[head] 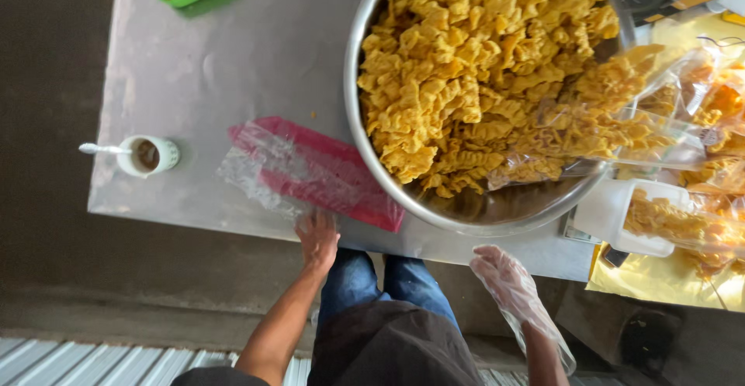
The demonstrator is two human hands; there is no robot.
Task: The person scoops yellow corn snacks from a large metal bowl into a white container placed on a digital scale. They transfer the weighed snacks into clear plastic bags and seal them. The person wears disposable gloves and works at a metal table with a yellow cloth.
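Reaching to the table (233, 68) edge, the bare left hand (317, 237) lies fingers spread on a stack of clear bags (310, 170) with pink backing, just beside the steel bowl (497, 207) of yellow crisps (473, 68). The gloved right hand (504, 277) hangs open below the bowl, holding nothing.

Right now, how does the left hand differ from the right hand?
The left hand is bare, while the right hand wears a thin clear plastic glove. The left hand rests on the table edge, touching the stack of clear bags with pink backing; the right hand hangs free below the metal bowl, touching nothing. Both hands are open and hold nothing.
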